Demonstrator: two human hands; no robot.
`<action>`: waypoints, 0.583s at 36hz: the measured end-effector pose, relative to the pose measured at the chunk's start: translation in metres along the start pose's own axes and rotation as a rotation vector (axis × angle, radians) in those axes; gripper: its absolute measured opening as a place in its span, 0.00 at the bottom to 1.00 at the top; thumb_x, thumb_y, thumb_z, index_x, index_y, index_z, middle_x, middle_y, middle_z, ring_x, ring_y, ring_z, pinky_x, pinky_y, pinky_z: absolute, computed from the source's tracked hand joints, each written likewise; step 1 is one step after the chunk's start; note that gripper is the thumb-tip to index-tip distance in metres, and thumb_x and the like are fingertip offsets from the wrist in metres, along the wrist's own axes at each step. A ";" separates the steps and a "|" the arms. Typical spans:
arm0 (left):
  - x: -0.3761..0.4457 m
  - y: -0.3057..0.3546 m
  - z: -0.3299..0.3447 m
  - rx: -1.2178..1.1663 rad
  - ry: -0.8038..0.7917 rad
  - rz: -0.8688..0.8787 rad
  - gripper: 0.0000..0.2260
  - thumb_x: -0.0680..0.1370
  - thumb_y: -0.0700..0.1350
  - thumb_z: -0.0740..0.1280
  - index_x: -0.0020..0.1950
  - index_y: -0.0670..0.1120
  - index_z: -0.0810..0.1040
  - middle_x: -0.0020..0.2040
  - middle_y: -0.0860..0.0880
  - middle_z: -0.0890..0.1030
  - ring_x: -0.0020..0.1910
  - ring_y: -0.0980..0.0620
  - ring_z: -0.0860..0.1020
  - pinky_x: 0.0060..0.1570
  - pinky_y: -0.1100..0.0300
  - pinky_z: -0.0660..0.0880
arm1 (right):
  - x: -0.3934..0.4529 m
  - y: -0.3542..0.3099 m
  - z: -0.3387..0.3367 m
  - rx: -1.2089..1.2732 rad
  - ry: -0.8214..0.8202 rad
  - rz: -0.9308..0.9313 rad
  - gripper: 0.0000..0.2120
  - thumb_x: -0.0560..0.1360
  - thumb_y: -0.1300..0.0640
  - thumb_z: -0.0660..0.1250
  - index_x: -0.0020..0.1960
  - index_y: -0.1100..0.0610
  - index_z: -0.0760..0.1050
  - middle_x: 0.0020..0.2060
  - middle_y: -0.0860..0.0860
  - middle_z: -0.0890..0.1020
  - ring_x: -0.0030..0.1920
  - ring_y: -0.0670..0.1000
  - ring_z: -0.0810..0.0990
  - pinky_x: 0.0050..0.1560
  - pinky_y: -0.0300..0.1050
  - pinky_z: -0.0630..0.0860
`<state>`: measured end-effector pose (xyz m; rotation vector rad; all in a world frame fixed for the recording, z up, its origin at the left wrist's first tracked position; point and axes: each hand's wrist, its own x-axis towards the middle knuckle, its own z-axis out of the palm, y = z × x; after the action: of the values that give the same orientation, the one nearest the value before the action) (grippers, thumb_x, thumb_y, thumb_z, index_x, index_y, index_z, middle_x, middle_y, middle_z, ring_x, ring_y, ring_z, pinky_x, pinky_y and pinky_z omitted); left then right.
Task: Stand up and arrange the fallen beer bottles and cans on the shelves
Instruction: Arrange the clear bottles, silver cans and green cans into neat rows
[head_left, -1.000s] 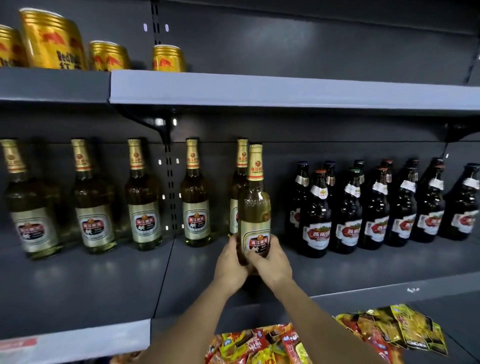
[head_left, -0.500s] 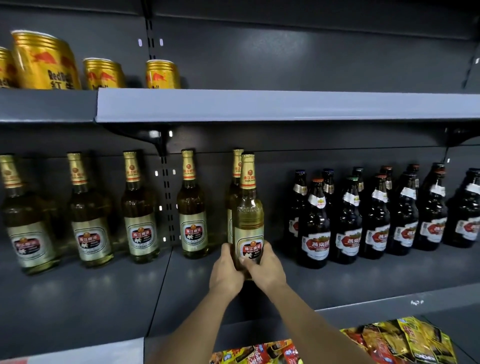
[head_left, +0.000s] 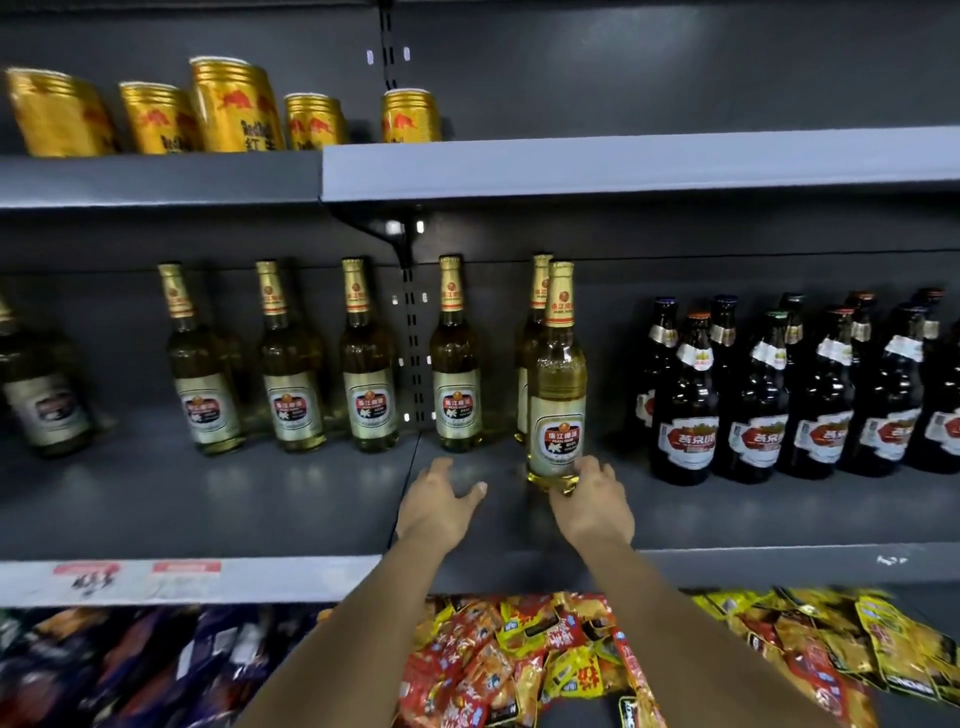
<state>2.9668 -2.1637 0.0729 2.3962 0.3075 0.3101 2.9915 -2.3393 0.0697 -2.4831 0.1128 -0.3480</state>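
Note:
A pale beer bottle (head_left: 558, 384) with a gold foil neck stands upright on the middle shelf (head_left: 311, 499), in front of another like it (head_left: 535, 312). My right hand (head_left: 592, 499) touches its base from the right, fingers around the bottom. My left hand (head_left: 439, 499) hovers open over the bare shelf, a little left of the bottle and apart from it. More pale bottles (head_left: 363, 364) stand in a row to the left. Dark brown bottles (head_left: 685, 400) with red labels stand grouped on the right. Gold cans (head_left: 234, 104) stand on the upper shelf.
The upper shelf edge (head_left: 623, 166) overhangs the bottle necks. A bracket and slotted upright (head_left: 410, 332) sit behind the pale row. Below, loose red and yellow snack packets (head_left: 545, 660) and dark packets (head_left: 130, 665) fill the lower shelf. Price tags (head_left: 135, 571) sit on the shelf lip.
My left hand has let go of the pale bottle and moved left, fingers spread. The bottle now rests on the shelf with only my right hand at its base. The view shifted left and down.

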 end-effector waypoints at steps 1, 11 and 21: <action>-0.004 -0.007 -0.008 0.015 0.003 -0.002 0.28 0.78 0.57 0.66 0.74 0.46 0.64 0.69 0.44 0.72 0.68 0.43 0.71 0.64 0.53 0.69 | -0.005 -0.004 0.000 -0.028 0.016 -0.003 0.21 0.76 0.50 0.67 0.66 0.56 0.68 0.61 0.55 0.74 0.63 0.57 0.72 0.59 0.52 0.73; -0.035 -0.110 -0.105 0.126 0.096 -0.091 0.29 0.79 0.59 0.63 0.75 0.46 0.64 0.72 0.45 0.69 0.70 0.45 0.68 0.69 0.51 0.66 | -0.067 -0.086 0.048 -0.116 0.117 -0.134 0.19 0.76 0.51 0.64 0.66 0.54 0.69 0.61 0.54 0.73 0.63 0.57 0.70 0.60 0.52 0.68; -0.067 -0.244 -0.236 0.145 0.219 -0.212 0.24 0.78 0.56 0.65 0.70 0.44 0.69 0.66 0.44 0.73 0.66 0.43 0.71 0.64 0.52 0.69 | -0.142 -0.242 0.128 -0.052 -0.079 -0.298 0.18 0.78 0.51 0.63 0.67 0.53 0.68 0.65 0.53 0.71 0.65 0.56 0.70 0.62 0.53 0.67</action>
<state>2.7987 -1.8606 0.0739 2.4458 0.7006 0.4661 2.8899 -2.0487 0.0835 -2.5631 -0.2875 -0.3735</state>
